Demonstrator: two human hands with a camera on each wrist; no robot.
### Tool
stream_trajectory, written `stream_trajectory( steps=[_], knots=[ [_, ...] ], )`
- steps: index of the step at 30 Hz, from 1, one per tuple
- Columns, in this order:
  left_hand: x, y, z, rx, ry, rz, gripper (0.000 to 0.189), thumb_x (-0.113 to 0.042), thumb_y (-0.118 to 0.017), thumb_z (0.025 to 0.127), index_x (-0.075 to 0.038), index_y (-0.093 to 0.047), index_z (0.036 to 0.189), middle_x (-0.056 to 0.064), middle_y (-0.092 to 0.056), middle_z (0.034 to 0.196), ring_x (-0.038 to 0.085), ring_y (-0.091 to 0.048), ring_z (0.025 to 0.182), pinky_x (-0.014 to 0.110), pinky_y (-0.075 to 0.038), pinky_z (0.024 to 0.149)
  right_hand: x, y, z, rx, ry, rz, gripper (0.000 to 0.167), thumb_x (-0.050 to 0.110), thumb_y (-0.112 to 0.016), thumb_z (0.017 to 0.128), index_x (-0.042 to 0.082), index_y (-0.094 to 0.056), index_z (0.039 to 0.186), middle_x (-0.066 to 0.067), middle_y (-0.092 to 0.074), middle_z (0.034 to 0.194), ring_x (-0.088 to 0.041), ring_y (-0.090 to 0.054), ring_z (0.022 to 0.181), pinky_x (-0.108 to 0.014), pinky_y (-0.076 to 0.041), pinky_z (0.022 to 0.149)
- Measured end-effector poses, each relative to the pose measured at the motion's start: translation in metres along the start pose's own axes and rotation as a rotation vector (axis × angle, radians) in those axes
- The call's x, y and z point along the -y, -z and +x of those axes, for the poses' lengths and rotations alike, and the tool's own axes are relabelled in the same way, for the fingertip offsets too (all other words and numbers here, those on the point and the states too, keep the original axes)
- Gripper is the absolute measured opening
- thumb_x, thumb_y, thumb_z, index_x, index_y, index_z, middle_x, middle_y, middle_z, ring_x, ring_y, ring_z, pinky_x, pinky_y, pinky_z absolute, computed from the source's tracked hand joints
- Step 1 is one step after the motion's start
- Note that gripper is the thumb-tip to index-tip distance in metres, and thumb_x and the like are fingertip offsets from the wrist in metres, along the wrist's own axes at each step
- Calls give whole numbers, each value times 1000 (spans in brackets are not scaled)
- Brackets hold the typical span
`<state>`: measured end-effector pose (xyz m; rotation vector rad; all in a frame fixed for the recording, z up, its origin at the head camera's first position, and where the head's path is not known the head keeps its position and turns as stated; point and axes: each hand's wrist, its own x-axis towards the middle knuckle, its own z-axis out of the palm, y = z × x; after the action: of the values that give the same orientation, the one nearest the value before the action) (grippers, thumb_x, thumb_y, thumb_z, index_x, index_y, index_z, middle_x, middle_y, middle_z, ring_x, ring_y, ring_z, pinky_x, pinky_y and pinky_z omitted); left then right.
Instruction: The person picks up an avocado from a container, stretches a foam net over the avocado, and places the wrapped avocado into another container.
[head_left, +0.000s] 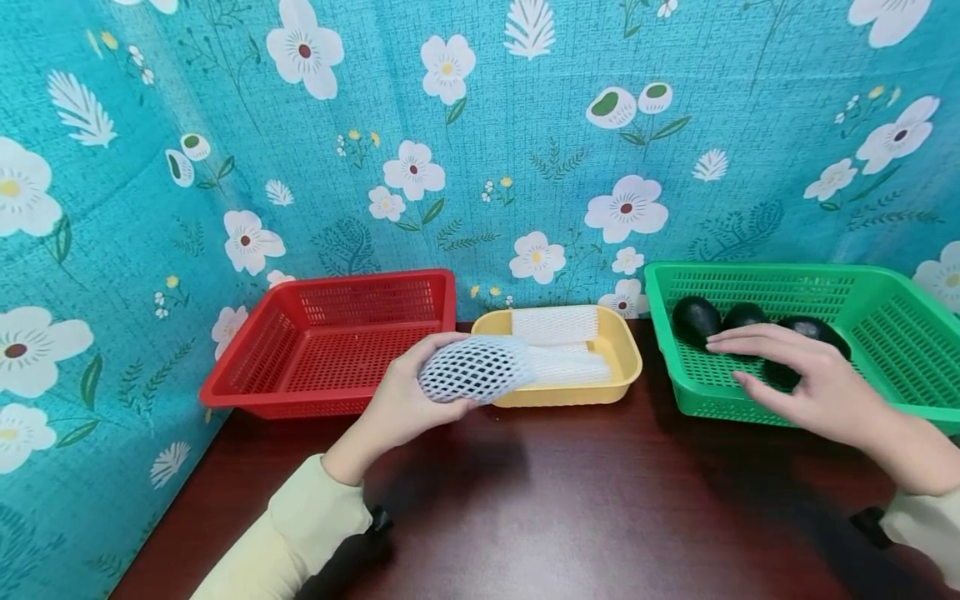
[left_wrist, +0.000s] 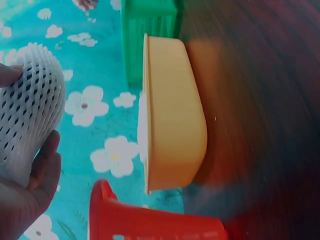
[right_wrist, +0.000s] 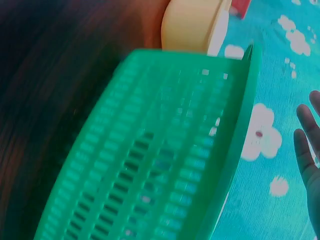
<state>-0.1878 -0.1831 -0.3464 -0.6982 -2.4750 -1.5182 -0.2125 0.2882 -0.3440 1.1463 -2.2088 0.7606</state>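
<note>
My left hand [head_left: 405,398] grips a bulging white foam fruit net [head_left: 474,368], in front of the gap between the red and yellow containers. Dark colour shows through its mesh holes; what is inside cannot be made out. The left wrist view shows the foam net [left_wrist: 35,95] between thumb and fingers. Over the near rim of the green basket [head_left: 720,407] hovers my right hand [head_left: 817,383], fingers extended and holding nothing. Beneath and behind it lie several smooth, dark, rounded fruits [head_left: 696,318], partly hidden by the hand. Only the fingers [right_wrist: 306,145] of that hand appear in the right wrist view.
A red basket [head_left: 330,408] stands at the left, with no contents visible. Between the baskets, a yellow tray [head_left: 628,367] holds flat white foam nets [head_left: 558,323]. A floral cloth [head_left: 480,167] hangs behind the dark wooden table [head_left: 570,500].
</note>
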Motion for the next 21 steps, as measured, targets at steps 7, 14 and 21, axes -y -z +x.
stream_trajectory(
  steps=[7,14,21],
  knots=[
    [11,12,1,-101,82,6,76,-15,-90,78,-19,-52,144,1,-57,138,23,-53,123,47,-53,94,-11,17,-11,-2,-153,-108,46,-9,-77,79,7,-73,122,29,-54,133,12,-44,127,-3,-30,99],
    [21,26,3,-176,124,42,78,-14,-90,76,-15,-46,140,8,-56,136,26,-52,122,50,-50,96,-27,28,-26,23,-376,-186,39,1,-77,88,10,-70,125,20,-55,129,12,-42,120,-9,-31,93],
    [29,38,8,-187,204,169,95,-24,-87,80,-27,-35,159,11,-51,140,29,-49,124,53,-52,94,-39,36,-31,138,-533,-227,39,13,-72,96,1,-63,132,-29,-56,129,-45,-49,111,-63,-38,83]
  ],
)
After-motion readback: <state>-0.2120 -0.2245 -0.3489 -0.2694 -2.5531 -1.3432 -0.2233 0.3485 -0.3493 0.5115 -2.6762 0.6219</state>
